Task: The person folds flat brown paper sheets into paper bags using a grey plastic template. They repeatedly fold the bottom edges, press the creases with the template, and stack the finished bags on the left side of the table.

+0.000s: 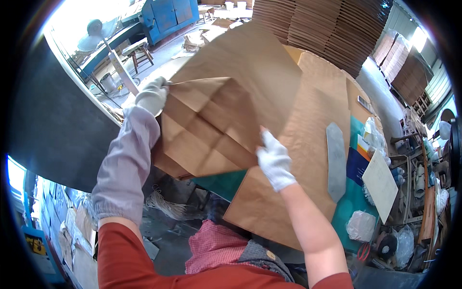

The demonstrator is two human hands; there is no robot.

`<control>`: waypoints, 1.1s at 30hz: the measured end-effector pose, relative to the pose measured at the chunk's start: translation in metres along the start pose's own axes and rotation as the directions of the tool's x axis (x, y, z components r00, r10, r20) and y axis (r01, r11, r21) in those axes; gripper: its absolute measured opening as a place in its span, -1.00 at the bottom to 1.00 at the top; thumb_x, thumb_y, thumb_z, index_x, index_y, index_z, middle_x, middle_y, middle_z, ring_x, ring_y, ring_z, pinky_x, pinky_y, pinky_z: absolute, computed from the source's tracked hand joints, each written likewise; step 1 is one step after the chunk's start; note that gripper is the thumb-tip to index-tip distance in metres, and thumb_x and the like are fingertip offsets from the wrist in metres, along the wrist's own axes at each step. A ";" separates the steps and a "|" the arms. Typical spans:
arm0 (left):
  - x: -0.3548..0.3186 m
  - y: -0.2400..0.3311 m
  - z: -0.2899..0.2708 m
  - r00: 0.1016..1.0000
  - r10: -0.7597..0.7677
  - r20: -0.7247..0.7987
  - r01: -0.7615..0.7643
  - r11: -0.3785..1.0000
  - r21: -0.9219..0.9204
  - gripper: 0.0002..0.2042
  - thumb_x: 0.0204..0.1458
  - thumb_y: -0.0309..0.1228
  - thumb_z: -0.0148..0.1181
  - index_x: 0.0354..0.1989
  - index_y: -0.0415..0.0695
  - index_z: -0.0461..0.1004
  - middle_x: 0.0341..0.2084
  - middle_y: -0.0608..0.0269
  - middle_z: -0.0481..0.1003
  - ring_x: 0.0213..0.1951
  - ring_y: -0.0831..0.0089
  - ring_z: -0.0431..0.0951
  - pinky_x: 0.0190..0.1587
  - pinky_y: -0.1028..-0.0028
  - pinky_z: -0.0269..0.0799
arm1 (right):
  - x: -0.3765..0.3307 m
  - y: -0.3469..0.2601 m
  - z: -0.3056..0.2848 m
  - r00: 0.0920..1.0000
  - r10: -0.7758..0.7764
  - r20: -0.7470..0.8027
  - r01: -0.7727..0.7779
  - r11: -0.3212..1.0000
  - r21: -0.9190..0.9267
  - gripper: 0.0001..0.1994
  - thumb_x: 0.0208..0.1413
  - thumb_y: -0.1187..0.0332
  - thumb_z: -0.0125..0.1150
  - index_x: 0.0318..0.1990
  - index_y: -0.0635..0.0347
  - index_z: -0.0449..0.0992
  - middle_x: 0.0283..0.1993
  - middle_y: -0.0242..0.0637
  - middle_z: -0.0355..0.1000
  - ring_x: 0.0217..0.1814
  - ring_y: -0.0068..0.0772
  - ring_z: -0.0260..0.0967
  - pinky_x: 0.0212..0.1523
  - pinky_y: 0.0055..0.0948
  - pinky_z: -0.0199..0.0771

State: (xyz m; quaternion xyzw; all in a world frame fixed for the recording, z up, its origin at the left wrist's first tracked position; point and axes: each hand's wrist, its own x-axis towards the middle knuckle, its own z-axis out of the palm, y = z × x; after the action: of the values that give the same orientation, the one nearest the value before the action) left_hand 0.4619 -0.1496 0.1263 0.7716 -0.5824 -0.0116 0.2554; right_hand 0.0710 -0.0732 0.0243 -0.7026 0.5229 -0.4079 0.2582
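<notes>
Red shirt (216,278) sits closest; left hand (153,96) pinches creased brown paper (207,127) by one corner; right hand (275,161) holds its edge; it looks light, bendy, best held by edges.

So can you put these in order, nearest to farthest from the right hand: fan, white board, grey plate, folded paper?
In the head view, from the right hand:
1. Folded paper: touching it, on its left.
2. Grey plate: to its right.
3. White board: farther right.
4. Fan: far away, upper left.
</notes>
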 end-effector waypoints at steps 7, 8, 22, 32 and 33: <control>0.003 -0.139 0.095 0.989 -0.124 0.083 0.075 0.894 0.442 -0.77 0.21 -0.34 0.20 -0.02 -0.13 0.58 -0.13 -0.07 0.62 -0.12 0.04 0.62 -0.03 0.14 0.48 | 0.011 -0.011 0.106 0.936 -0.096 0.339 0.282 0.780 -0.558 -0.70 0.21 0.39 0.10 0.06 -0.09 0.58 -0.16 -0.23 0.54 -0.16 -0.14 0.59 -0.18 -0.17 0.61; 0.000 -0.134 0.105 0.984 -0.132 0.116 0.066 0.889 0.452 -0.76 0.22 -0.34 0.20 -0.01 -0.14 0.57 -0.11 -0.06 0.61 -0.10 0.05 0.62 -0.02 0.14 0.49 | 0.006 0.004 0.110 0.905 -0.108 0.411 0.354 0.726 -0.590 -0.74 0.21 0.39 0.11 0.00 -0.09 0.61 -0.14 -0.27 0.54 -0.12 -0.18 0.58 -0.15 -0.20 0.60; -0.157 0.078 0.055 0.733 0.599 -0.321 -0.666 0.537 -0.518 -0.63 0.09 -0.60 0.27 0.11 -0.15 0.55 -0.01 0.01 0.61 0.08 0.13 0.61 0.13 0.23 0.54 | -0.178 0.100 -0.166 0.933 0.355 0.051 -0.192 0.615 -0.765 -0.37 0.00 0.11 0.48 0.18 0.29 0.47 0.42 0.00 0.26 0.45 0.05 0.20 0.47 -0.10 0.20; -0.252 0.132 0.205 0.704 0.689 0.172 -0.651 0.723 -0.232 -0.43 -0.06 -0.32 0.48 0.19 -0.10 0.49 0.33 0.02 0.38 0.35 -0.04 0.33 0.31 0.11 0.35 | -0.225 0.175 -0.224 0.617 0.761 -0.199 -0.786 0.603 -0.136 -0.79 0.19 0.18 0.28 -0.28 0.12 0.65 -0.31 -0.22 0.64 -0.29 -0.24 0.57 -0.23 -0.30 0.50; -0.252 0.132 0.204 0.705 0.690 0.167 -0.642 0.720 -0.263 -0.44 -0.06 -0.36 0.47 0.18 -0.12 0.50 0.32 0.02 0.39 0.35 -0.05 0.34 0.32 0.11 0.34 | -0.228 0.179 -0.224 0.626 0.758 -0.180 -0.777 0.625 -0.071 -0.79 0.19 0.18 0.28 -0.27 0.12 0.65 -0.32 -0.22 0.64 -0.29 -0.24 0.56 -0.23 -0.30 0.50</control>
State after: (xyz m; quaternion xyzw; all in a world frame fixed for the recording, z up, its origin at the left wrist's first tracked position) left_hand 0.1984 -0.0246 -0.0678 0.4725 -0.8462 -0.0704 0.2363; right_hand -0.2396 0.0990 -0.0665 -0.3995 0.8162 -0.2660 0.3217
